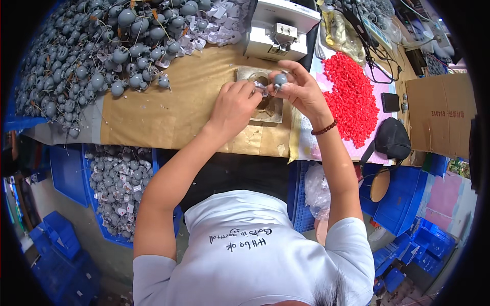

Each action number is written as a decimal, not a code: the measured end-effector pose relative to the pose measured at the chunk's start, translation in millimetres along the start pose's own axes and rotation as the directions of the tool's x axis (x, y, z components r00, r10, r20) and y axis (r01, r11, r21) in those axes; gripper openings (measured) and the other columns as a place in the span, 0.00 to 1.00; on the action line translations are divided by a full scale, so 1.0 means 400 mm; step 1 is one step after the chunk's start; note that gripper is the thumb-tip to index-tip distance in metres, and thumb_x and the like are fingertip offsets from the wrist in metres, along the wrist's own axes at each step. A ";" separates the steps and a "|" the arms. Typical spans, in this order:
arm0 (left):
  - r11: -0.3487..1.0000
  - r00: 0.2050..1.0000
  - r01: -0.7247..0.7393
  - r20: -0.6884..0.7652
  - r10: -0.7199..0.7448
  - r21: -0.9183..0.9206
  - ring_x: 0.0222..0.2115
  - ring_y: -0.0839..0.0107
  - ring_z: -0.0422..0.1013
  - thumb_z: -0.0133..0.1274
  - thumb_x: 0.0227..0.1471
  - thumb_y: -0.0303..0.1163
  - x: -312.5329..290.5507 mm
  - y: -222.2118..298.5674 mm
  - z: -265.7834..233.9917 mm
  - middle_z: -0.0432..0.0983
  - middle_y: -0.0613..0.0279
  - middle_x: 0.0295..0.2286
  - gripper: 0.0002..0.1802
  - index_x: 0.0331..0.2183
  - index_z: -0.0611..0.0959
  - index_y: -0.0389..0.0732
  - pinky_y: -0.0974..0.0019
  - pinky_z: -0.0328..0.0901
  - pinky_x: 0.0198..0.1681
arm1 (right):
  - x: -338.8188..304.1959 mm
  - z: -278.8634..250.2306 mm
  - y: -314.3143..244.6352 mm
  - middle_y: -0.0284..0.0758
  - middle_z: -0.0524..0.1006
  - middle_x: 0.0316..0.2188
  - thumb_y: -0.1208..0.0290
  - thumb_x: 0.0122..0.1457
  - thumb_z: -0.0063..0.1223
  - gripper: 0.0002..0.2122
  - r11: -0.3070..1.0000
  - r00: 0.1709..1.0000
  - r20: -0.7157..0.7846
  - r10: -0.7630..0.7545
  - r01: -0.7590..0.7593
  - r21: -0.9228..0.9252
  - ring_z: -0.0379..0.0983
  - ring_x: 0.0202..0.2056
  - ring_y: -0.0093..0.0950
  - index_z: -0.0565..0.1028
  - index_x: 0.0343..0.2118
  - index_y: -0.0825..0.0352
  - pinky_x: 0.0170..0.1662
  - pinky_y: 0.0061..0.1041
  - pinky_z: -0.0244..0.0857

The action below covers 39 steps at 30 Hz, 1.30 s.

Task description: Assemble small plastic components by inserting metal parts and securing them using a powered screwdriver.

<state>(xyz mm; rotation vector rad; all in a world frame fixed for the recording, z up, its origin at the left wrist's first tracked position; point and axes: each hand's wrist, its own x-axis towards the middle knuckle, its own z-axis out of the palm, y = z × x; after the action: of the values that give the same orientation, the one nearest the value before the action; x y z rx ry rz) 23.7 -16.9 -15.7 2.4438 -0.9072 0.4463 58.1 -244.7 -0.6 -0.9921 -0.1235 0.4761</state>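
Note:
My right hand (pixel 304 93) pinches a small grey ball-shaped plastic part (pixel 280 79) between thumb and fingers. Close beside it, the fingertips of my left hand (pixel 232 106) are closed on a small whitish plastic piece (pixel 261 87). The two pieces are very near each other; whether they touch or are joined I cannot tell. Both hands are over a square metal fixture (pixel 274 115) with a round hollow, partly covered by my fingers. Just behind it stands a pale metal press-like machine (pixel 278 18).
A large heap of grey ball parts (pixel 61 71) covers the table's left, with whitish plastic pieces (pixel 224 23) behind. Red small parts (pixel 352 99) lie to the right, near a black phone (pixel 390 102), black pouch (pixel 393 138) and cardboard box (pixel 441 115). A blue bin (pixel 88 178) holds more parts.

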 end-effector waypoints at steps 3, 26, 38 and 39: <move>1.000 1.000 -0.009 -0.009 0.008 -0.011 0.45 0.59 0.72 0.55 0.45 0.24 -0.002 -0.008 0.005 0.76 0.59 0.41 0.13 0.37 0.81 0.40 0.55 0.65 0.46 | 0.023 0.019 -0.024 0.40 0.78 0.41 0.80 0.55 0.63 0.19 0.926 0.996 -0.057 0.067 -0.083 -0.368 0.79 0.40 0.29 0.72 0.50 0.71 0.45 0.27 0.76; 0.995 0.999 0.034 -0.037 -0.030 0.096 0.37 0.66 0.70 0.51 0.48 0.34 -0.002 -0.013 0.022 0.73 0.62 0.32 0.07 0.30 0.79 0.44 0.62 0.64 0.37 | 0.101 -0.032 0.028 0.25 0.66 0.22 0.82 0.50 0.65 0.16 0.512 0.997 -0.045 0.066 -0.073 -0.856 0.61 0.23 0.15 0.67 0.36 0.67 0.25 0.17 0.58; 0.956 0.957 0.289 -0.012 -0.290 -0.059 0.44 0.60 0.67 0.59 0.41 0.30 0.059 0.017 0.028 0.73 0.59 0.37 0.16 0.36 0.77 0.41 0.57 0.65 0.41 | 0.048 -0.011 0.003 0.35 0.74 0.34 0.82 0.56 0.57 0.22 0.472 0.959 -0.056 -0.278 0.086 -0.878 0.71 0.34 0.21 0.68 0.54 0.71 0.36 0.20 0.66; 0.957 0.959 0.284 0.011 -0.284 -0.056 0.44 0.59 0.67 0.60 0.40 0.30 0.057 0.012 0.026 0.73 0.59 0.37 0.17 0.37 0.77 0.41 0.56 0.66 0.41 | 0.060 -0.049 -0.024 0.37 0.73 0.38 0.81 0.59 0.54 0.21 0.446 0.918 -0.069 -0.391 0.123 -0.887 0.71 0.38 0.24 0.67 0.56 0.71 0.39 0.22 0.66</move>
<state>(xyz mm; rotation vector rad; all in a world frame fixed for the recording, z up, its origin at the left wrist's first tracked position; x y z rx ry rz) 38.5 -37.6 -12.3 2.4710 -0.5471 0.3086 88.7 -253.7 -6.0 -2.0270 -0.2931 -0.0774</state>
